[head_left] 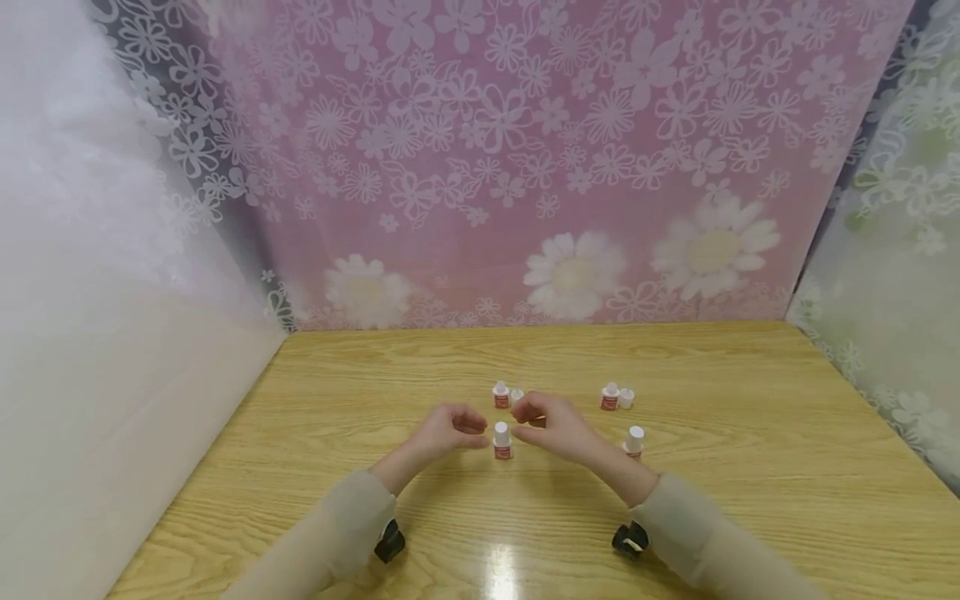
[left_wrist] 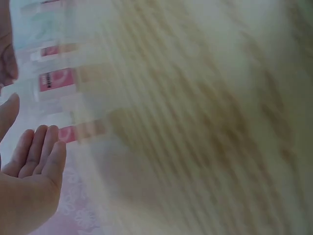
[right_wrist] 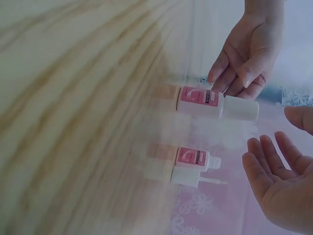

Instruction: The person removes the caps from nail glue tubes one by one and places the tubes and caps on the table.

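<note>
A small white bottle with a pink-red label and white cap (head_left: 502,442) stands upright between my two hands; the same capped bottle (right_wrist: 200,104) shows large in the right wrist view. My left hand (head_left: 448,429) is just left of it, fingers loosely bent and apart from the thumb, nothing held. To its right, my right hand (head_left: 555,423) is in a similar pose, also holding nothing. Behind them stands an uncapped bottle (head_left: 501,396), with its brush cap (right_wrist: 186,176) standing beside it, bristle stem up. In the left wrist view, my left hand (left_wrist: 34,178) has its palm turned inward.
Farther right on the wooden table (head_left: 337,375) stand another uncapped bottle (head_left: 610,397) and its cap (head_left: 626,398). Nearer me, a capped bottle (head_left: 634,442) is partly hidden by my right forearm. Flowered pink cloth (head_left: 450,167) hangs behind, with pale sheets at both sides.
</note>
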A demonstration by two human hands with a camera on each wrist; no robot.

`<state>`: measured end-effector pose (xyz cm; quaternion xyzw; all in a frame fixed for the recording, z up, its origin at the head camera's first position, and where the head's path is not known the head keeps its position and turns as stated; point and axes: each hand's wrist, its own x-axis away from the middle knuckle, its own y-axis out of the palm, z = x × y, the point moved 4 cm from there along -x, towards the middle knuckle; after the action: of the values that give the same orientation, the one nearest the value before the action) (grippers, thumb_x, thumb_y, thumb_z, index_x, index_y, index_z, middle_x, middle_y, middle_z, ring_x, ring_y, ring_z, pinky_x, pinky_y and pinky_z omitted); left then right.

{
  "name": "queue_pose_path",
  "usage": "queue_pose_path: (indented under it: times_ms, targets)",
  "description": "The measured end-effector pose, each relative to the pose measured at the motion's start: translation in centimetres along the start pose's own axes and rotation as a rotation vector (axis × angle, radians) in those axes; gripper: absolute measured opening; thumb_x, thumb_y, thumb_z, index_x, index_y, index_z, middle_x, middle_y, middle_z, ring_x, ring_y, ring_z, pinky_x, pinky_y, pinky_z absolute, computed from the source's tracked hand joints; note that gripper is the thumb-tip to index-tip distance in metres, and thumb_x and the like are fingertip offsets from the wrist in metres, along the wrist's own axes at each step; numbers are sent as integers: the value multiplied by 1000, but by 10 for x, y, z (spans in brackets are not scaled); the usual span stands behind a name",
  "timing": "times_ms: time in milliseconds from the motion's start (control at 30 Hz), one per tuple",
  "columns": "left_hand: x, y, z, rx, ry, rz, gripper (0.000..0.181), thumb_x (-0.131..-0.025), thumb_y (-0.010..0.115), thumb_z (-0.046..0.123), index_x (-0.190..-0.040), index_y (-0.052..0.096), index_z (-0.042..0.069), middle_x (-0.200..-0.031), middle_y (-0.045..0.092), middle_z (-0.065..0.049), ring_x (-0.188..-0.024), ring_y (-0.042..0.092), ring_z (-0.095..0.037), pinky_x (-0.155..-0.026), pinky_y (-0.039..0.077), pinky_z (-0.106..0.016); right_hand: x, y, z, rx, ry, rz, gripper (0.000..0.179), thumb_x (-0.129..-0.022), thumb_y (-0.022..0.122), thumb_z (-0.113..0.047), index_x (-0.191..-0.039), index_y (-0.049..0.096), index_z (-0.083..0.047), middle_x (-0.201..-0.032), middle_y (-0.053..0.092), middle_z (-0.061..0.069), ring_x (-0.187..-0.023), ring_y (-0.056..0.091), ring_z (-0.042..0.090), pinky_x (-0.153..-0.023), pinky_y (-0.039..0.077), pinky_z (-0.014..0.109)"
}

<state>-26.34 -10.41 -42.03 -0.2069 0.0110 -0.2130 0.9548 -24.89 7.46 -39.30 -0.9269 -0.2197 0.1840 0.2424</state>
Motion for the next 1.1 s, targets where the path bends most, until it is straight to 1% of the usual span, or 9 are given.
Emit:
queue_pose_path:
  times_ms: [67, 167, 333, 467, 667, 800, 900, 1033, 1100]
  targets:
    - [0, 1, -4, 20, -22, 2, 31, -77, 69, 7, -102, 58, -8, -99, 60, -19, -88, 58, -22, -75, 46, -31, -2, 3, 0, -5, -2, -6, 20, -80, 65, -9, -95, 58, 2, -91, 59, 15, -88, 56, 29, -78, 45, 40]
    - [-1, 3, -6, 28, -28, 4, 32, -75, 70, 6, -102, 58, -8, -99, 61, -18, -88, 58, -22, -76, 46, -32, -4, 6, 0, -6, 8, -3, 21, -80, 66, -9, -95, 58, 2, -90, 59, 13, -88, 55, 29, -78, 45, 40]
    - [-4, 10, -10, -22, -33, -22, 32, -72, 72, 3, -99, 60, -6, -95, 62, -13, -87, 59, -22, -75, 46, -31, -9, 12, 4, 7, 25, -4, 23, -78, 67, -9, -95, 57, 4, -91, 59, 13, -88, 55, 27, -77, 45, 38]
    - [-8, 16, -13, -33, -29, -38, 28, -71, 72, 0, -96, 61, -5, -91, 63, -10, -85, 59, -20, -74, 47, -29, -11, 15, 6, 8, 27, -13, 23, -77, 67, -7, -95, 57, 4, -88, 59, 9, -86, 55, 25, -77, 46, 38]
    - [-12, 20, -10, 13, -22, -47, 24, -71, 72, 0, -93, 63, -3, -87, 65, -9, -82, 60, -17, -70, 48, -29, -14, 18, 3, 13, 1, -36, 17, -76, 67, -4, -90, 58, 0, -83, 58, 2, -83, 56, 22, -74, 46, 37]
    - [-14, 23, -7, 13, -5, -58, 22, -70, 72, -2, -91, 63, -4, -85, 65, -10, -79, 61, -17, -70, 47, -28, -15, 19, 4, 20, 3, -48, 14, -76, 68, -4, -85, 58, -4, -80, 58, 0, -79, 56, 17, -71, 46, 34]
    - [-12, 24, -4, 22, 4, -65, 20, -70, 70, -5, -89, 63, -5, -83, 65, -12, -77, 62, -17, -68, 47, -27, -16, 20, 5, 31, 4, -54, 14, -75, 70, -5, -82, 58, -6, -79, 58, -1, -77, 56, 15, -69, 46, 31]
    - [-6, 25, 7, 69, 14, -82, 18, -70, 67, -11, -87, 61, -9, -81, 65, -17, -76, 62, -20, -65, 47, -27, -16, 21, 8, 50, 6, -59, 15, -74, 71, -8, -81, 58, -7, -78, 57, -3, -76, 57, 14, -67, 46, 28]
    - [-7, 26, 5, 100, 29, -93, 18, -70, 66, -13, -87, 61, -10, -80, 65, -18, -75, 63, -21, -64, 48, -27, -16, 21, 9, 53, 9, -55, 16, -73, 72, -7, -80, 57, -7, -77, 57, -3, -76, 57, 14, -66, 46, 26]
